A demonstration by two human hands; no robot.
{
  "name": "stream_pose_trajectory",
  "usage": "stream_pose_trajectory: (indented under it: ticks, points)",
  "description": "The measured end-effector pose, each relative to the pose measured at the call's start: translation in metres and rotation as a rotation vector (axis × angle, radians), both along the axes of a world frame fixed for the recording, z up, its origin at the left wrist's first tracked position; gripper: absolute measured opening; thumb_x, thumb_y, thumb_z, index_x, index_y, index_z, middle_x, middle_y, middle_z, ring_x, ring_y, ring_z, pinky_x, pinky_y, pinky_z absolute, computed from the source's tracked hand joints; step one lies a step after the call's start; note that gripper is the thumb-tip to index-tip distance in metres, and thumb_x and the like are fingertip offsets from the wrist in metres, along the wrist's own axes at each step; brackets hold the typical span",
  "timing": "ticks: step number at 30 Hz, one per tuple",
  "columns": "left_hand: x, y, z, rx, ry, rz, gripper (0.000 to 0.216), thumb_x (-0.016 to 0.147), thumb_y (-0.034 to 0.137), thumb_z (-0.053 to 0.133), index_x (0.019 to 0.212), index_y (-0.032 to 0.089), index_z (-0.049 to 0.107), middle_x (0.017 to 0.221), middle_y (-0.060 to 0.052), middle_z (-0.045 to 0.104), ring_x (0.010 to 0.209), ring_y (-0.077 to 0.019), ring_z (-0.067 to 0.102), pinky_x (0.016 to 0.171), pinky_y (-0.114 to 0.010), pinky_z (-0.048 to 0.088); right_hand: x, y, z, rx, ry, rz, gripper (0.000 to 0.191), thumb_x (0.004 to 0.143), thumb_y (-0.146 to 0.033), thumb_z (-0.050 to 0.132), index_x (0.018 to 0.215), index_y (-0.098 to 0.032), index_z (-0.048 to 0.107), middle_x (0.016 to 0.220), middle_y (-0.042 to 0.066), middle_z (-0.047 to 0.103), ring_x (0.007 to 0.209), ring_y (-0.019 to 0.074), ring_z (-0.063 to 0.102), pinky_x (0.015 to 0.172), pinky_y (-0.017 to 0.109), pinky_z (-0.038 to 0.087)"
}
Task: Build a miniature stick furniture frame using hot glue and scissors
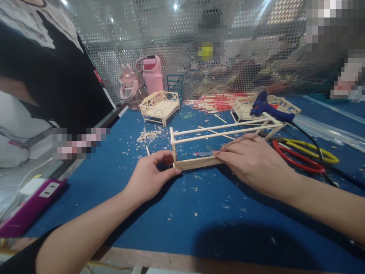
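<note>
A long frame of pale wooden sticks (196, 137) stands on the blue tabletop in front of me. My left hand (152, 171) grips its lower left corner, with the thumb in front and the fingers curled behind the upright. My right hand (251, 161) pinches the flat bottom strip (196, 163) near its middle, and the back of that hand hides the strip's right part. A small clear piece with a red tip (203, 154) lies behind the strip, close to my right fingertips.
Behind are a finished-looking miniature wooden bed (160, 108), red-and-white sticks (213, 102) and a blue glue gun (270, 110). Red-handled (296, 160) and yellow-handled (313, 150) tools lie right. A purple power strip (34, 205) sits at the left edge, near another person (57, 76). Wood scraps (149, 135) litter the table.
</note>
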State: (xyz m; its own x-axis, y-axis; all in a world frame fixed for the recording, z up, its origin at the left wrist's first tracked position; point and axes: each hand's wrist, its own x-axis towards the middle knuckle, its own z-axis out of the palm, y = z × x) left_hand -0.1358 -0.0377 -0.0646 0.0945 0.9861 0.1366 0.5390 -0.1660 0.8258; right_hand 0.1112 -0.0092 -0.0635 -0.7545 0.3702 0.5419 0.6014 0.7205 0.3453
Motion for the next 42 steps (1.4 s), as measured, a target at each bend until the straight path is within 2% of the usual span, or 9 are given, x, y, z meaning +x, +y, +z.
stream_pose_trajectory:
  ticks: [15,17,20,23,25,31,34,38,42]
  points:
    - [-0.004,-0.001,-0.006,0.025,0.063,0.007,0.035,0.071,0.030,0.071,0.102,0.019,0.061,0.099,-0.005,0.068,0.083,-0.0179,0.063,0.072,-0.032,0.054,0.005,0.009,0.005,-0.135,-0.061,0.065,0.030,0.089,-0.007,0.040,0.086,-0.014,0.069,0.081,0.007,0.073,0.069,0.0185,0.066,0.066,0.032,0.045]
    - [-0.006,-0.008,-0.006,0.147,0.103,0.080,0.051,0.069,0.032,0.073,0.113,0.019,0.054,0.107,-0.007,0.063,0.083,-0.0183,0.061,0.061,-0.029,0.054,0.004,0.009,0.006,-0.152,-0.058,0.052,0.030,0.087,-0.004,0.040,0.086,-0.014,0.069,0.080,0.008,0.073,0.069,0.0186,0.066,0.067,0.032,0.043]
    - [-0.001,-0.024,0.002,0.625,0.310,0.127,0.048,0.069,0.026,0.075,0.110,0.021,0.051,0.105,-0.006,0.059,0.088,-0.0190,0.059,0.069,-0.030,0.054,0.003,0.009,0.006,-0.193,-0.048,0.042,0.028,0.086,-0.004,0.043,0.087,-0.015,0.069,0.078,0.006,0.073,0.068,0.0175,0.065,0.070,0.032,0.041]
    - [0.023,-0.033,0.015,0.904,0.613,-0.193,0.021,0.080,0.016,0.064,0.099,0.022,0.056,0.095,-0.003,0.064,0.088,-0.0172,0.060,0.083,-0.030,0.050,0.002,0.009,0.007,-0.219,-0.045,0.012,0.024,0.085,-0.005,0.047,0.087,-0.016,0.069,0.079,0.005,0.073,0.070,0.0174,0.065,0.073,0.032,0.039]
    - [0.046,-0.031,0.025,0.814,0.772,-0.295,0.019,0.085,0.009,0.053,0.101,0.017,0.058,0.098,-0.007,0.067,0.091,-0.0196,0.062,0.085,-0.031,0.051,0.000,0.009,0.011,-0.257,-0.067,-0.030,0.022,0.084,-0.006,0.049,0.085,-0.016,0.068,0.079,0.006,0.072,0.072,0.0178,0.064,0.073,0.033,0.038]
    - [0.100,-0.017,0.049,0.182,1.165,-0.059,0.049,0.083,-0.002,0.039,0.130,0.009,0.044,0.090,-0.015,0.071,0.088,-0.0273,0.069,0.072,-0.038,0.055,-0.007,0.010,0.020,-0.348,-0.150,-0.134,0.018,0.084,-0.009,0.052,0.078,-0.015,0.067,0.075,0.008,0.071,0.073,0.0201,0.064,0.071,0.034,0.037]
    - [0.103,-0.008,0.053,0.084,1.190,-0.057,0.056,0.083,-0.001,0.039,0.137,0.010,0.037,0.085,-0.015,0.072,0.081,-0.0303,0.071,0.068,-0.040,0.054,-0.010,0.007,0.023,-0.369,-0.141,-0.147,0.019,0.084,-0.008,0.051,0.081,-0.014,0.068,0.079,0.009,0.072,0.076,0.0212,0.064,0.071,0.034,0.040]
    - [0.094,0.006,0.051,0.095,1.119,-0.140,0.032,0.085,0.007,0.042,0.108,0.015,0.063,0.090,-0.015,0.073,0.086,-0.0309,0.069,0.072,-0.039,0.051,0.007,-0.014,0.032,-0.343,0.002,-0.068,0.020,0.087,-0.013,0.050,0.093,-0.013,0.069,0.094,0.010,0.072,0.086,0.0206,0.065,0.074,0.031,0.043]
    - [0.090,0.018,0.052,0.062,1.037,-0.225,0.023,0.082,0.012,0.048,0.080,0.020,0.070,0.076,-0.009,0.072,0.080,-0.0257,0.068,0.071,-0.032,0.048,0.052,-0.035,0.037,-0.325,0.495,-0.170,0.027,0.090,-0.022,0.044,0.084,-0.017,0.069,0.083,0.006,0.073,0.074,0.0177,0.065,0.066,0.028,0.044]
